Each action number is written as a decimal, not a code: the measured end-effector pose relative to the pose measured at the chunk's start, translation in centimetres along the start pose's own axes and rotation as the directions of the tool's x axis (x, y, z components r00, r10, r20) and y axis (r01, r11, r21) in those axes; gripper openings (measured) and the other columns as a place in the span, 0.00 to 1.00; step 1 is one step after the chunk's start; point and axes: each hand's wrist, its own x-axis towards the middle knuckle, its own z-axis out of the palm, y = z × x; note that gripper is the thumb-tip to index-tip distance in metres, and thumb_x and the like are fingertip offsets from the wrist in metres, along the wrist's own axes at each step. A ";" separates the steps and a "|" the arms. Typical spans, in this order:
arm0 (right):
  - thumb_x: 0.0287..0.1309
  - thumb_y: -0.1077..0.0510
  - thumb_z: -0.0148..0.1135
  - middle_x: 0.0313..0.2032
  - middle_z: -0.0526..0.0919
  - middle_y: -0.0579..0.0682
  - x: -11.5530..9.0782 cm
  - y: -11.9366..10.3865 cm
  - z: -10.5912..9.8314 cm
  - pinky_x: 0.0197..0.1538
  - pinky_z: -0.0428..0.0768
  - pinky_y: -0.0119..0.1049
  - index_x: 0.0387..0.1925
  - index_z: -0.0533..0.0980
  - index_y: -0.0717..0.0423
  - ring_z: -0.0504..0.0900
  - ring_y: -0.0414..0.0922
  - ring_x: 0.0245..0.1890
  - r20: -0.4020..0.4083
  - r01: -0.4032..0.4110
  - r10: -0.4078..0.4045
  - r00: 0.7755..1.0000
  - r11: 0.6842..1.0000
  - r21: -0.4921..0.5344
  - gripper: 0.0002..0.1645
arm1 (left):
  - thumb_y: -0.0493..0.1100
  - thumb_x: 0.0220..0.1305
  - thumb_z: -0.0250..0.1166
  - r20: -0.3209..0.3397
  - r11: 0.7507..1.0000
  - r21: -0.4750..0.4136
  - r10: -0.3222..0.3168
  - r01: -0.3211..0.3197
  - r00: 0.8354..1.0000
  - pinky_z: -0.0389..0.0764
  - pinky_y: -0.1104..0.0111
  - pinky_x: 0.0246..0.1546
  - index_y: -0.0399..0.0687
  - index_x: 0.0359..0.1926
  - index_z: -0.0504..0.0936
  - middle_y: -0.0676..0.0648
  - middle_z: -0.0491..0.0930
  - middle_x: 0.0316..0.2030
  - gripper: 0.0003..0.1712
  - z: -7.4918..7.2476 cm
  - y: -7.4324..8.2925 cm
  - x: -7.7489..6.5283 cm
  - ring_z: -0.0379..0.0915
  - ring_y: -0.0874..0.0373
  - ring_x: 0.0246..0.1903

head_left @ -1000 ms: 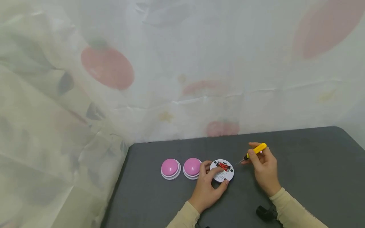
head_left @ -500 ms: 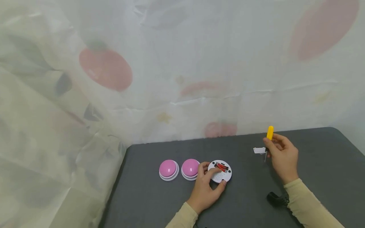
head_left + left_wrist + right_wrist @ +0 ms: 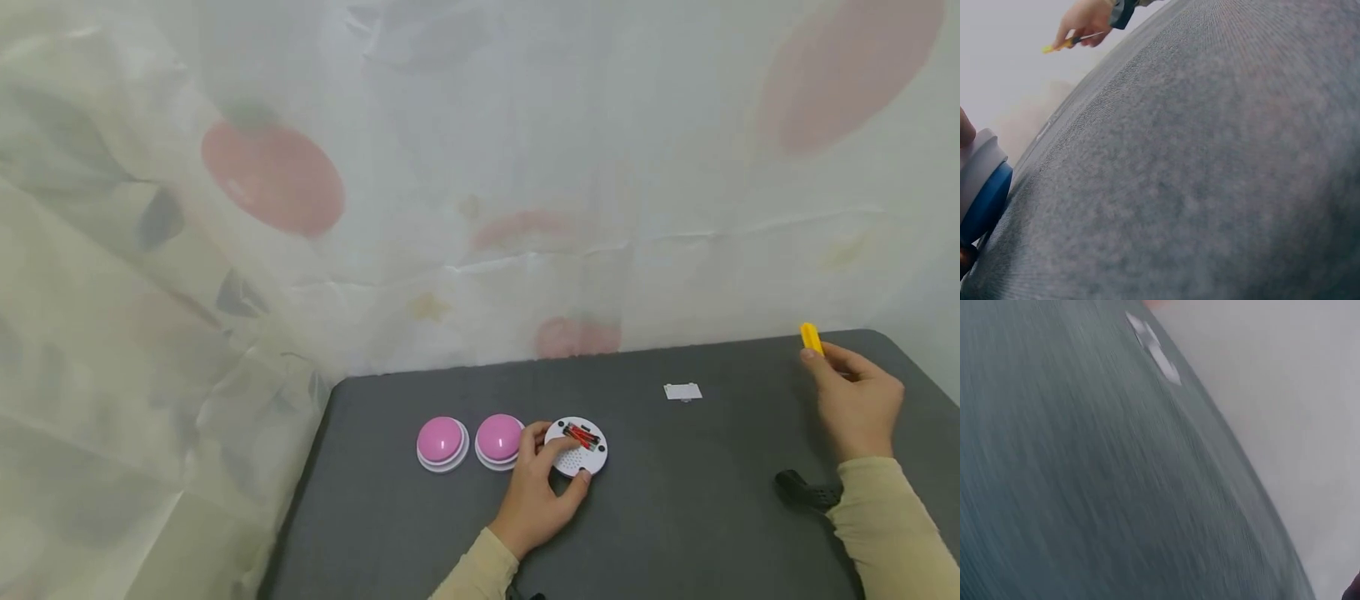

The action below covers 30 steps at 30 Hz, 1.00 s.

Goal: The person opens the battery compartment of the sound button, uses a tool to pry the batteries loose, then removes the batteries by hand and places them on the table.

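Note:
In the head view my left hand [image 3: 534, 496] grips the rim of a round white push-button device [image 3: 588, 461], which lies upside down. Its uncovered compartment shows red and black batteries [image 3: 581, 436]. The left wrist view shows the white base [image 3: 984, 156] above a blue dome [image 3: 990, 197]. Far to the right, raised over the table, my right hand [image 3: 858, 404] holds a screwdriver [image 3: 811, 338] by its yellow handle; the thin metal shaft shows in the left wrist view. A small white battery cover [image 3: 682, 392] lies between the hands, farther back.
Two pink-domed push buttons stand left of my left hand: the outer pink button [image 3: 440, 439] and the inner pink button [image 3: 499, 437], close to its fingers. The dark grey tabletop [image 3: 675, 525] ends at a patterned sheet [image 3: 525, 167] hanging behind.
My right hand has moved right with the screwdriver, away from the device and past the battery cover, which now shows whole on the table. The left hand keeps its hold on the device.

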 end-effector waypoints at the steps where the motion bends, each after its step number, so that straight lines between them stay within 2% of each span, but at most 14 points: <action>1: 0.75 0.44 0.68 0.39 0.74 0.28 0.3 0.2 -0.3 0.31 0.70 0.19 0.73 0.79 0.57 0.71 0.29 0.35 -0.011 -0.014 0.014 1.000 1.000 -0.023 0.34 | 0.47 0.67 0.76 0.000 1.000 0.001 0.000 0.000 1.000 0.77 0.59 0.66 0.59 0.61 0.85 0.42 0.67 0.68 0.22 0.0 0.0 0.0 0.70 0.54 0.65; 4: 0.78 0.45 0.63 0.45 0.81 0.40 0.8 1.0 -0.9 0.34 0.68 0.22 0.74 0.77 0.57 0.70 0.31 0.37 -0.031 -0.012 0.007 0.999 0.989 -0.146 0.32 | 0.47 0.67 0.76 0.011 1.000 -0.005 -0.014 0.014 1.000 0.76 0.59 0.67 0.59 0.61 0.85 0.43 0.67 0.68 0.23 -0.2 -0.1 0.0 0.70 0.54 0.66; 6: 0.80 0.46 0.61 0.53 0.84 0.55 0.9 1.5 -1.2 0.35 0.66 0.26 0.74 0.77 0.60 0.74 0.40 0.41 -0.029 0.010 -0.017 0.999 0.973 -0.230 0.31 | 0.47 0.67 0.76 0.019 1.000 -0.012 -0.021 0.021 1.000 0.76 0.59 0.67 0.59 0.62 0.85 0.43 0.67 0.68 0.23 -0.3 -0.1 0.0 0.69 0.54 0.66; 8: 0.82 0.49 0.59 0.60 0.81 0.68 1.1 1.9 -1.4 0.36 0.64 0.31 0.73 0.76 0.65 0.76 0.52 0.44 -0.016 0.039 -0.046 0.999 0.951 -0.306 0.31 | 0.47 0.67 0.76 0.027 0.999 -0.021 -0.029 0.029 0.999 0.75 0.60 0.68 0.59 0.62 0.85 0.43 0.67 0.69 0.23 -0.4 -0.1 0.0 0.69 0.55 0.66; 10: 0.82 0.50 0.58 0.61 0.80 0.73 1.2 2.3 -1.6 0.37 0.65 0.36 0.71 0.75 0.70 0.77 0.63 0.49 0.011 0.062 -0.062 0.998 0.932 -0.357 0.31 | 0.47 0.67 0.76 0.027 0.999 -0.026 -0.028 0.028 0.999 0.75 0.60 0.67 0.59 0.62 0.85 0.42 0.67 0.69 0.23 -0.5 -0.1 0.0 0.69 0.54 0.66; 13: 0.82 0.50 0.57 0.61 0.79 0.76 1.3 2.7 -1.8 0.39 0.72 0.48 0.70 0.74 0.74 0.77 0.70 0.52 0.062 0.076 -0.056 0.997 0.911 -0.406 0.32 | 0.46 0.66 0.76 0.015 1.000 -0.020 -0.019 0.019 1.000 0.76 0.59 0.67 0.58 0.61 0.86 0.42 0.67 0.69 0.23 -0.5 -0.1 -0.1 0.70 0.54 0.66; 17: 0.82 0.51 0.57 0.62 0.78 0.79 1.3 3.0 -1.9 0.48 0.77 0.65 0.68 0.73 0.77 0.77 0.74 0.54 0.127 0.106 -0.054 0.990 0.885 -0.454 0.32 | 0.45 0.66 0.76 -0.005 1.000 -0.013 -0.008 0.008 1.000 0.77 0.59 0.67 0.58 0.61 0.86 0.42 0.68 0.69 0.23 -0.5 0.1 -0.2 0.71 0.53 0.66; 19: 0.82 0.52 0.58 0.61 0.78 0.80 1.3 3.1 -1.9 0.51 0.77 0.67 0.67 0.74 0.79 0.77 0.75 0.55 0.145 0.122 -0.060 0.988 0.875 -0.468 0.31 | 0.44 0.65 0.76 -0.013 1.000 -0.014 -0.003 0.003 1.000 0.76 0.59 0.68 0.58 0.61 0.86 0.42 0.68 0.70 0.23 -0.6 0.1 -0.2 0.71 0.52 0.67; 24: 0.81 0.55 0.60 0.59 0.78 0.81 1.2 3.2 -2.0 0.50 0.78 0.68 0.62 0.75 0.82 0.77 0.76 0.53 0.174 0.156 -0.079 0.982 0.858 -0.490 0.29 | 0.41 0.66 0.75 -0.008 0.999 -0.041 0.006 -0.007 1.000 0.75 0.57 0.71 0.56 0.62 0.86 0.40 0.67 0.72 0.24 -0.7 0.1 -0.2 0.71 0.50 0.70; 30: 0.80 0.54 0.61 0.58 0.78 0.82 1.4 3.1 -2.1 0.48 0.78 0.68 0.62 0.75 0.83 0.77 0.77 0.52 0.208 0.176 -0.080 0.975 0.847 -0.502 0.31 | 0.35 0.67 0.70 -0.017 0.998 -0.069 0.011 -0.012 1.000 0.75 0.55 0.71 0.52 0.63 0.86 0.37 0.67 0.73 0.25 -0.7 0.2 -0.3 0.71 0.47 0.70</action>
